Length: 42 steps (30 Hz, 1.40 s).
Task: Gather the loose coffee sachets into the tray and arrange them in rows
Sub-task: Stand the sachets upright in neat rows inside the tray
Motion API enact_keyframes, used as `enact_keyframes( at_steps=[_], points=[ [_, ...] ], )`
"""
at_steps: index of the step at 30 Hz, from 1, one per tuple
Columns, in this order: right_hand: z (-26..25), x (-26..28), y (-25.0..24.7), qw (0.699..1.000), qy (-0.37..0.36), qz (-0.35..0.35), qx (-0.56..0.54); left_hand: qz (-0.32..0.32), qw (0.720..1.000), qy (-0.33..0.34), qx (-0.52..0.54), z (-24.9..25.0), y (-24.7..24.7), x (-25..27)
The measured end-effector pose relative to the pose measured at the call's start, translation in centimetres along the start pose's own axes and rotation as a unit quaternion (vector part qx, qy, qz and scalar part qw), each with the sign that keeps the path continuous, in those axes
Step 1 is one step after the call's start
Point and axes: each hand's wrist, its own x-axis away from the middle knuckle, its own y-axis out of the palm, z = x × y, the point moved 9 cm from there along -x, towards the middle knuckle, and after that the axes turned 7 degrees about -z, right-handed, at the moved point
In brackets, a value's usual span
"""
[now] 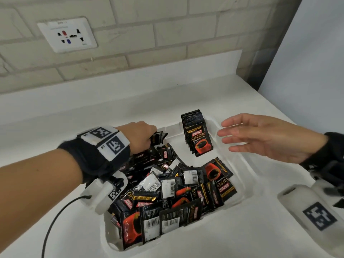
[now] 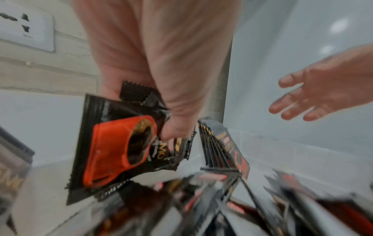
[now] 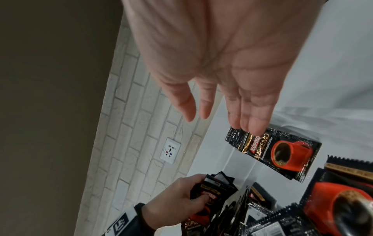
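Note:
A white tray [image 1: 247, 164] holds a loose heap of black coffee sachets [image 1: 167, 187] with red cups printed on them. A neat row of standing sachets [image 1: 196, 135] leans in the tray's far corner. My left hand [image 1: 141, 135] is at the far left of the tray and grips a small bunch of sachets [image 2: 119, 143], thumb pressed on the front one. My right hand [image 1: 260, 135] hovers open and empty to the right of the standing row [image 3: 274, 151], fingers straight and pointing left, not touching it.
The tray sits on a white counter [image 1: 74, 112] against a pale brick wall with a socket plate [image 1: 67, 35]. A white panel [image 1: 307, 62] stands at the right. A black cable [image 1: 54, 220] runs off my left wrist at the lower left.

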Motion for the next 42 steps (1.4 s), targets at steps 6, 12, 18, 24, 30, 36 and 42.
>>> enact_keyframes(
  at_steps=[6, 12, 18, 24, 30, 36, 42],
  points=[
    [-0.4, 0.8, -0.5, 0.998, -0.049, 0.005, -0.036, 0.1, 0.992, 0.013, 0.08, -0.8, -5.7, 3.6],
    [-2.1, 1.4, 1.9, 0.995, -0.1, -0.01, 0.01, 0.177, 0.81, 0.101, 0.549, -2.2, -8.8, 9.2],
    [-3.1, 0.8, 6.7, 0.987, -0.13, -0.003, 0.097, 0.158, 0.583, 0.109, 0.79, 1.0, -2.5, 10.7],
    [-2.5, -0.4, 10.4, 0.977, -0.169, -0.004, 0.133, 0.192, 0.539, 0.057, 0.818, 3.8, 2.1, 10.1],
    [-1.4, 0.0, 10.2, 0.97, -0.222, 0.037, 0.091, 0.198, 0.441, 0.075, 0.872, 5.1, 3.6, 10.1],
    [0.7, 0.3, 9.3, 0.977, -0.204, 0.05, -0.038, 0.165, 0.385, 0.104, 0.902, 6.1, 4.7, 9.7],
    [2.3, 0.2, 9.2, 0.982, -0.169, 0.071, -0.044, 0.199, 0.423, 0.072, 0.881, 5.5, 6.0, 9.4]
  ],
)
